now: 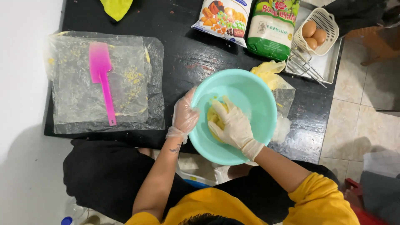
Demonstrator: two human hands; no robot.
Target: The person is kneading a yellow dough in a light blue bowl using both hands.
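- The right hand (234,124), in a thin clear glove, lies inside the mint-green plastic bowl (250,89), fingers spread and curled down over a lump of yellow dough (213,117) on the bowl's near left side, pressing and loosely gripping it.
- The left hand (184,116), also gloved, is closed round the bowl's left rim, thumb side over the edge.
- The bowl sits on the near edge of a black table (183,54), partly overhanging it towards the person.
- Just right of the bowl, touching it, lies a crumpled clear plastic bag (280,89) smeared with yellow.
- Well left of the bowl, a clear plastic sheet (75,89) dotted with yellow crumbs lies flat, with a pink spatula (102,77) on it.
- Farther back stand a bag of mixed frozen vegetables (221,16) and a green-and-white flour bag (271,27).
- Beside them, a white tray (329,62) holds metal whisk beaters (306,66) and a small cream basket (323,21) of brown eggs (313,34).
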